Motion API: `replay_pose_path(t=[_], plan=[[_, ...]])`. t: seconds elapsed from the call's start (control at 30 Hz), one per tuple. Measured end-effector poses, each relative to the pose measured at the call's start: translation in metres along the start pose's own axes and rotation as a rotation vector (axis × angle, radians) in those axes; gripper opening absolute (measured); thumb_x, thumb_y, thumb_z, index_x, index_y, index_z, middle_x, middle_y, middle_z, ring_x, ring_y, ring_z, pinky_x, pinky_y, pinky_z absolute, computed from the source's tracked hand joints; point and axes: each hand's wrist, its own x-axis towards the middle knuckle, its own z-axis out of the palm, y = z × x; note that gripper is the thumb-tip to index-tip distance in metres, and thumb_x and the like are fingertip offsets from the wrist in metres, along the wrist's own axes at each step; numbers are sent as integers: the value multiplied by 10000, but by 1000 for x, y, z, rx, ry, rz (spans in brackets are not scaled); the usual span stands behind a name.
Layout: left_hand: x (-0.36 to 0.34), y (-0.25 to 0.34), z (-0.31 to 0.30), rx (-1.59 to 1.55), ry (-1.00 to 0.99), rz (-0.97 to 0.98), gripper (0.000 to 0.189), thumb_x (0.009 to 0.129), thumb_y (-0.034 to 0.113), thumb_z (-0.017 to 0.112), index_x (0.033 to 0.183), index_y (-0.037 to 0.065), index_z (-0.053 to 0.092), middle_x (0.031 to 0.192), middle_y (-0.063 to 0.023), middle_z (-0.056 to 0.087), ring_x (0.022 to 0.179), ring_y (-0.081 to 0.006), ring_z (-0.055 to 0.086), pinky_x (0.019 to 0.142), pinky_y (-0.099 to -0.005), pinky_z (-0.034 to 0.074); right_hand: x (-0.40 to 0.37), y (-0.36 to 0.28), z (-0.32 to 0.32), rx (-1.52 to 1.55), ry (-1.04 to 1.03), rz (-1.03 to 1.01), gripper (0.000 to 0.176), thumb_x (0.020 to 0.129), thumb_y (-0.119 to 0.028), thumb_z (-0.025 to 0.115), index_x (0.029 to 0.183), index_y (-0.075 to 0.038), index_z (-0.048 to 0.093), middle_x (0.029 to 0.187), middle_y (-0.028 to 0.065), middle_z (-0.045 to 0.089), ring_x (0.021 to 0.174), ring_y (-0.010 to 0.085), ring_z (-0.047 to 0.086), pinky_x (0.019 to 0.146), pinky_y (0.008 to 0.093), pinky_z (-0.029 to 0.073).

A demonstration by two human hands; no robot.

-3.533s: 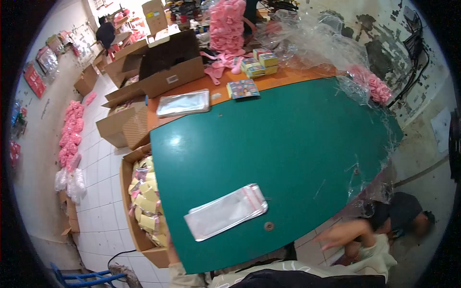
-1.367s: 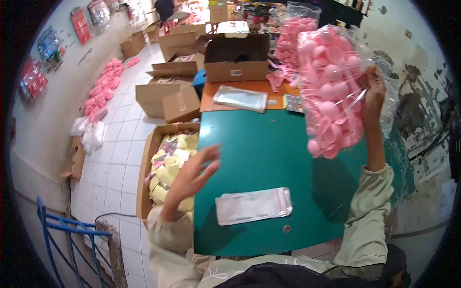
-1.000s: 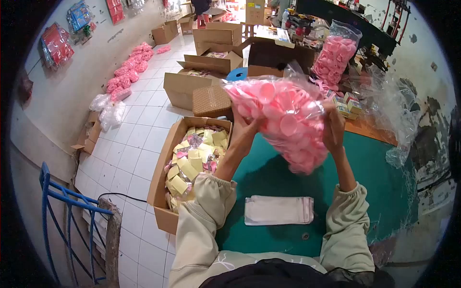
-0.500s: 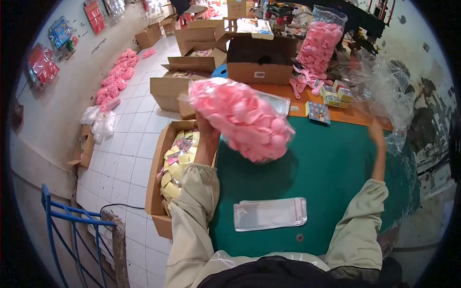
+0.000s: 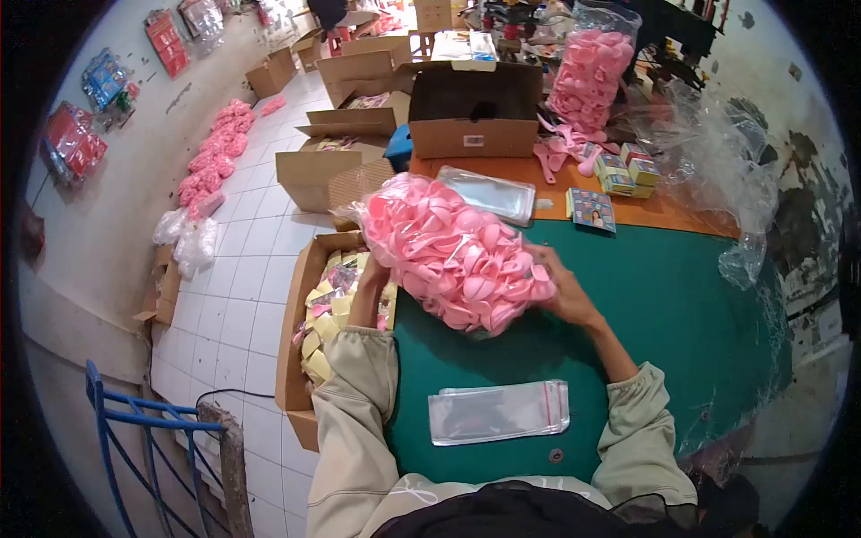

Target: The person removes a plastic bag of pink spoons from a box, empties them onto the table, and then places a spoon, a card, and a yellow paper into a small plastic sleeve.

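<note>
Gripping the bag of pink plastic pieces point(image 5: 453, 255) at its 3 o'clock end, the right hand point(image 5: 563, 291) is closed on the film; the left hand point(image 5: 370, 272) is pressed to the 9 o'clock end, fingers hidden, so its grip cannot be told. The bag is held over the green tabletop point(image 5: 682, 305), at 12 o'clock from the clear sleeves point(image 5: 498, 412). Support from beneath at both ends is judged best, clear of the cardboard box point(image 5: 287, 359) at 9 o'clock.

bag of spoons point(image 5: 457, 255): pink | table point(image 5: 664, 296): green | sleeves point(image 5: 354, 394): beige | boxes point(image 5: 471, 108): brown
</note>
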Motion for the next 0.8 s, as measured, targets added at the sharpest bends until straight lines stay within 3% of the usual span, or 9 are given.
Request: replay_pose_path(t=[0.03, 0.13, 0.17, 0.27, 0.37, 0.5, 0.57, 0.77, 0.8], plan=[[1, 3, -14, 277, 10, 47, 469, 819, 163, 613, 1243, 32, 460, 1173, -110, 552, 1040, -224, 543, 905, -339, 439, 0, 9, -4, 44, 28, 49, 455, 780, -145, 681, 1156, -50, 443, 1090, 91, 561, 976, 133, 537, 810, 271, 453], [2, -11, -45, -50, 44, -99, 441, 806, 103, 600, 1223, 26, 480, 1137, -120, 569, 1009, -202, 555, 870, -311, 452, 3, -3, -17, -10, 174, 129, 153, 823, -134, 596, 786, -8, 517, 715, 18, 587, 661, 49, 494, 569, 226, 413], [-1, -21, -51, -318, 96, -168, 423, 795, 58, 587, 1206, 22, 496, 1109, -128, 581, 981, -183, 564, 839, -288, 462, 6, -21, -19, -53, 191, 160, 144, 811, -124, 600, 786, -6, 522, 703, 20, 587, 651, 53, 499, 562, 230, 415], [-14, 11, -68, -1, 366, -235, 335, 854, 47, 540, 1187, 29, 508, 1069, -88, 565, 970, -167, 551, 785, -265, 475, 12, -59, -22, -219, 249, 264, 155, 766, -119, 628, 782, 8, 542, 635, 54, 577, 592, 82, 518, 534, 252, 418], [-46, 113, -33, 202, 484, 128, 205, 856, 71, 559, 1054, 19, 556, 1002, -102, 596, 926, -186, 571, 749, -286, 470, 14, -78, -10, -346, 305, 281, 161, 749, -122, 645, 776, 9, 555, 619, 85, 573, 545, 126, 530, 523, 274, 423], [-81, 196, 42, 402, 8, 636, 263, 726, 90, 680, 963, 42, 575, 1106, -142, 550, 1071, -287, 510, 892, -383, 421, 15, -93, -8, -359, 95, 337, 214, 740, -107, 648, 897, 2, 551, 637, 93, 558, 561, 166, 544, 540, 295, 433], [-69, 168, 49, 381, -35, 538, 274, 723, 102, 681, 964, 40, 566, 1173, -145, 514, 1131, -308, 465, 928, -411, 400, 10, -94, -19, -347, -60, 341, 283, 734, -107, 657, 968, -2, 536, 696, 95, 561, 601, 177, 556, 555, 303, 442], [-52, 134, 70, 250, -180, 542, 288, 727, 117, 667, 966, 24, 536, 1229, -152, 484, 1161, -346, 446, 975, -417, 380, -13, -93, -24, -630, 229, 39, 307, 742, -78, 637, 1028, -34, 537, 955, 111, 540, 760, 218, 560, 635, 316, 465], [-52, 133, 71, 242, -188, 541, 302, 732, 138, 666, 979, 21, 538, 1224, -153, 486, 1148, -345, 452, 970, -415, 383, -18, -91, -26, -594, 101, 34, 299, 736, -73, 635, 1019, -40, 544, 955, 100, 542, 788, 222, 553, 655, 321, 459]])
